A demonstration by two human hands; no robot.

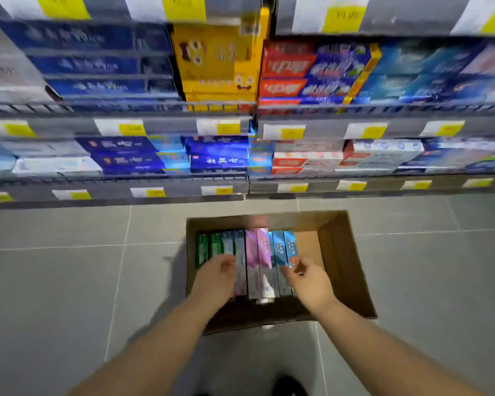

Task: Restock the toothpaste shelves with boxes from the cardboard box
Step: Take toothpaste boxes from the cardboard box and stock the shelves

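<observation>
A cardboard box (pixel 337 252) is set open on the grey tiled floor (pixel 63 284), just in front of the lowest of the toothpaste shelves (pixel 172 125). A row of toothpaste boxes is stood on edge inside it, packed side by side against its left wall: green boxes (pixel 203 248) at the left, grey-teal boxes (pixel 240 270) next, pink boxes (pixel 257 251) in the middle and a blue box (pixel 290 247) at the right end. Bare cardboard is left showing to the right of the row.

Both forearms are reached down into the carton. The left hand (pixel 215 277) is laid over the near ends of the green and grey-teal boxes with its fingers curled downward; whether anything is gripped there cannot be told. The right hand (pixel 307 280) is held at the near end of the blue box, which appears to be pinched between thumb and forefinger, though the blur leaves this uncertain.

The shelves above are filled with stacked cartons in blue, red and white, with a yellow carton (pixel 217 61) among them. Yellow price labels (pixel 132 129) are fixed along the shelf edges
</observation>
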